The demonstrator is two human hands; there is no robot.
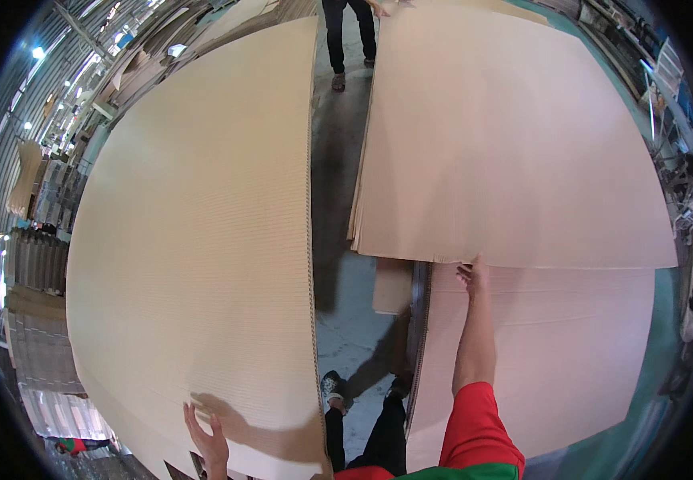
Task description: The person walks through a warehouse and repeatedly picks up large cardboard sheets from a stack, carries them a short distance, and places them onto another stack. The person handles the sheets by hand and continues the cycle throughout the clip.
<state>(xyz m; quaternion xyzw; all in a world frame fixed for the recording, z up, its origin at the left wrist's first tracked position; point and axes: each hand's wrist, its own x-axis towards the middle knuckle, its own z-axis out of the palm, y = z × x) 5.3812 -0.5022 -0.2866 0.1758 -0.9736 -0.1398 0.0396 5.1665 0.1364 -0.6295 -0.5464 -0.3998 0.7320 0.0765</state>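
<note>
A large tan cardboard sheet point(514, 144) lies on the right, with more sheet edges showing beneath its left side. My right hand point(474, 276) grips its near edge, the arm stretched forward and the fingers curled below the rim. Nearer to me, under that edge, spreads another pinkish-tan cardboard stack point(554, 344). On the left is a wide stack of corrugated cardboard point(202, 208), its fluted side facing the gap. Above this stack's near end my left hand point(206, 440) is open, fingers spread, holding nothing; whether it touches the top sheet I cannot tell.
Between the stacks runs a narrow strip of grey floor point(338, 176), with my feet at its near end. At its far end stands another person point(350, 32), one hand by the right sheet's far corner. Bundled cardboard point(38, 336) stands at far left, metal frames point(674, 104) at far right.
</note>
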